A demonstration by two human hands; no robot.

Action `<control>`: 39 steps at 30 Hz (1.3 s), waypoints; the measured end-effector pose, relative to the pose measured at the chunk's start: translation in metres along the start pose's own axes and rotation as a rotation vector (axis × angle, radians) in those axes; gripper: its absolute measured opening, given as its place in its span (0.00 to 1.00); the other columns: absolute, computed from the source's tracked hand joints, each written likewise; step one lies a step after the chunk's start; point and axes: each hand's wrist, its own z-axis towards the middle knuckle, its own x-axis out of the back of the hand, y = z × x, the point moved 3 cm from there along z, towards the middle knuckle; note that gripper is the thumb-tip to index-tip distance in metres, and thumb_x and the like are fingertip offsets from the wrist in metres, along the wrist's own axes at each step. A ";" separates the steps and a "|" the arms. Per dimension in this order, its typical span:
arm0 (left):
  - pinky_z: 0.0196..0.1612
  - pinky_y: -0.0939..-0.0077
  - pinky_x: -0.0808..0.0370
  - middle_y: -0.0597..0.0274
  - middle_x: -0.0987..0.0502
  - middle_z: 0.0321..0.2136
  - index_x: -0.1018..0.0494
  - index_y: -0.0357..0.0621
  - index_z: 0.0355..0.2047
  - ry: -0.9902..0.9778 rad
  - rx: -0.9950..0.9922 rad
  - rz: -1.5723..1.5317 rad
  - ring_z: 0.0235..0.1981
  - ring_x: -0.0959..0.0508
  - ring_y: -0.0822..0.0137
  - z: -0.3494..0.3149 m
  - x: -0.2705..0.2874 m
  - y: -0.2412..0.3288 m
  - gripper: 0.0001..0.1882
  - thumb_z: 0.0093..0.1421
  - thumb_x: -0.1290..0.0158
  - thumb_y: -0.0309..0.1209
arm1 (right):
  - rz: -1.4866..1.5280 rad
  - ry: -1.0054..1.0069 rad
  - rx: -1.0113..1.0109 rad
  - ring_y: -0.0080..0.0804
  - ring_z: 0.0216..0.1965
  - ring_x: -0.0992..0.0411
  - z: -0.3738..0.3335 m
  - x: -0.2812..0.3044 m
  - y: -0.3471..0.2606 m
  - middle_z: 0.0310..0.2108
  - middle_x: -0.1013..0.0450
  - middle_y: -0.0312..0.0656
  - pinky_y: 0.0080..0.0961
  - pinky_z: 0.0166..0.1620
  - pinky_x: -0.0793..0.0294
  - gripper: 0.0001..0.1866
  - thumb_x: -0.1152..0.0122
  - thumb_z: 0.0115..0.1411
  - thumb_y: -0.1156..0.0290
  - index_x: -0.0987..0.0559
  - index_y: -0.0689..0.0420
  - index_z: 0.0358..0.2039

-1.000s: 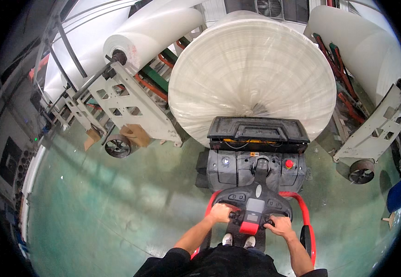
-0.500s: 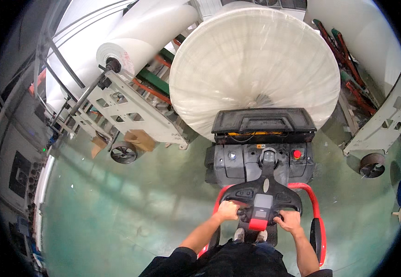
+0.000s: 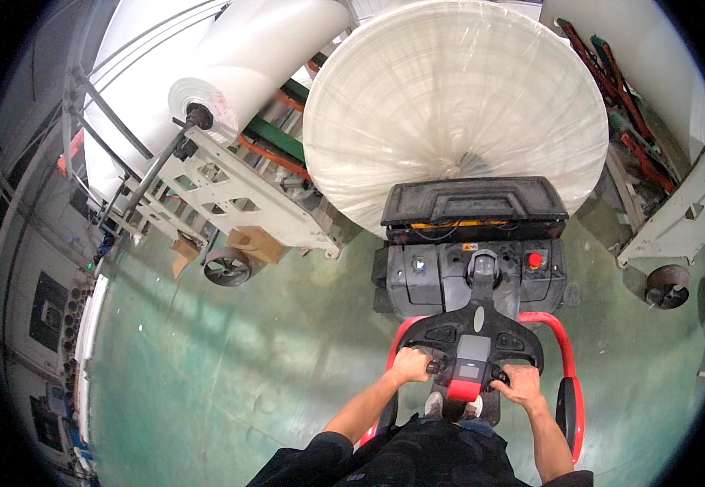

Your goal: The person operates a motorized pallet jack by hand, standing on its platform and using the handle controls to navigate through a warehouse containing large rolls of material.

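Note:
My left hand is closed round the left grip of a black control handle with a grey and red centre piece. Its right grip is held by my right hand, the thumb lying toward the middle. The handle belongs to a ride-on pallet truck with a dark body and a red emergency button. Red side guard rails curve along both sides of me. My shoes show below the handle. Directly beyond the truck stands a huge roll wrapped in clear film, its round end facing me.
Left of the roll is a pale metal stand carrying a white roll. A dark wheel and torn cardboard lie by its foot. Another stand and wheel are at the right. The floor is green.
The whole scene sits slightly farther right and higher in the picture. Both hands keep their grip on the handle, and the large roll remains just beyond the truck.

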 end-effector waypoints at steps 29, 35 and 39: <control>0.44 0.66 0.25 0.66 0.22 0.42 0.26 0.60 0.47 -0.043 -0.026 -0.165 0.43 0.23 0.62 0.015 0.033 0.001 0.29 0.40 0.46 0.38 | 0.075 0.129 0.012 0.49 0.28 0.27 0.013 -0.019 0.023 0.25 0.26 0.50 0.40 0.34 0.31 0.18 0.49 0.53 0.57 0.25 0.59 0.34; 0.38 0.61 0.24 0.56 0.21 0.31 0.22 0.55 0.36 0.158 -0.059 -0.187 0.34 0.21 0.58 0.014 -0.010 -0.009 0.20 0.39 0.45 0.40 | 0.351 0.211 -0.223 0.48 0.32 0.27 0.004 -0.017 0.017 0.31 0.27 0.49 0.38 0.38 0.30 0.25 0.45 0.53 0.61 0.33 0.58 0.50; 0.35 0.59 0.24 0.54 0.21 0.25 0.21 0.54 0.34 0.064 -0.044 -0.059 0.31 0.21 0.55 0.015 -0.020 -0.014 0.19 0.39 0.45 0.41 | 0.161 0.069 -0.034 0.49 0.32 0.27 0.002 -0.011 0.008 0.31 0.26 0.50 0.39 0.39 0.30 0.31 0.41 0.51 0.54 0.34 0.56 0.53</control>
